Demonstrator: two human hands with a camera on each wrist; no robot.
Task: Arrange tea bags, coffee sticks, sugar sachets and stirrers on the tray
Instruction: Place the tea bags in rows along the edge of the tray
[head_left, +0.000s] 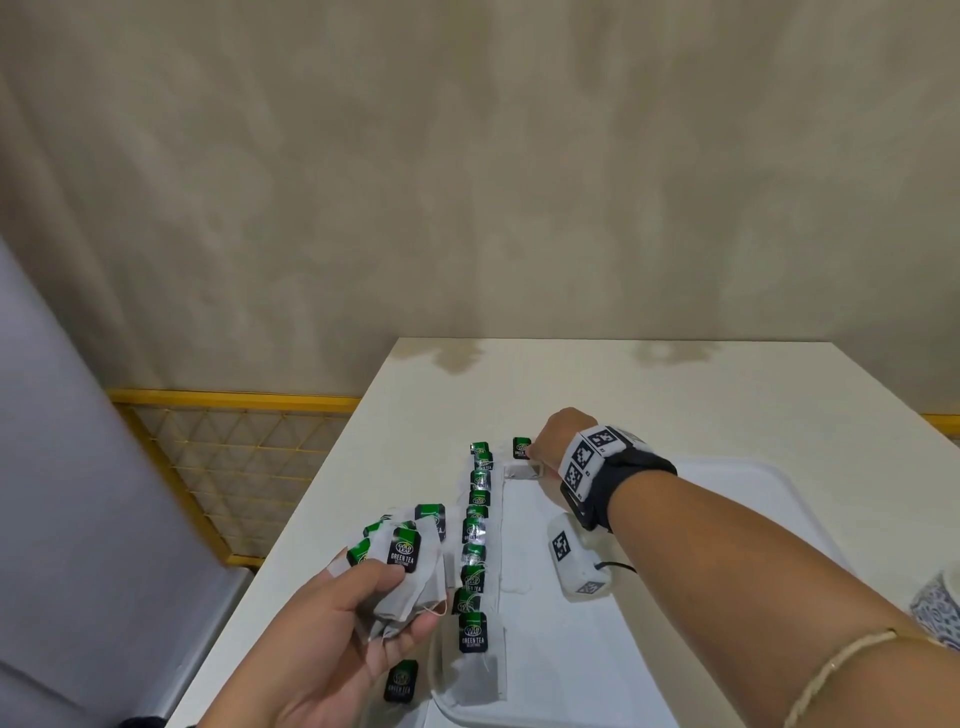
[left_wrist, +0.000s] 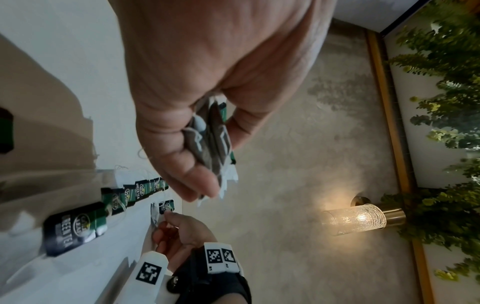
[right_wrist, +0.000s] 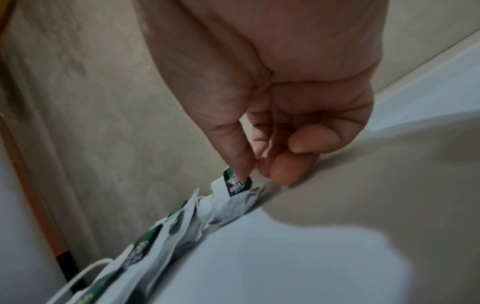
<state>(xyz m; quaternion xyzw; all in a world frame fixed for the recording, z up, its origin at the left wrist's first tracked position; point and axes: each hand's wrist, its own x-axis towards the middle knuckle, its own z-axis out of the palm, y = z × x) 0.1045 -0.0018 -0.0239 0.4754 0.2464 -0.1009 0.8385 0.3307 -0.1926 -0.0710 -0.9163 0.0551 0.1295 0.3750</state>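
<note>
A white tray (head_left: 727, 465) lies on the white table (head_left: 623, 384). Several green-tagged tea bags (head_left: 474, 556) lie in a row along the tray's left edge, also seen in the left wrist view (left_wrist: 135, 191). My left hand (head_left: 363, 613) grips a bunch of tea bags (head_left: 405, 551) above the table, left of the row. My right hand (head_left: 535, 457) reaches to the tray's far left corner, its fingers curled. There its thumb and forefinger pinch the tag of one tea bag (right_wrist: 237, 184), which touches the tray at the row's far end.
One loose tea bag (head_left: 401, 680) lies on the table just left of the tray's near corner. A patterned cup (head_left: 940, 603) shows at the right edge. A yellow mesh rail (head_left: 223, 467) runs beside the table's left side.
</note>
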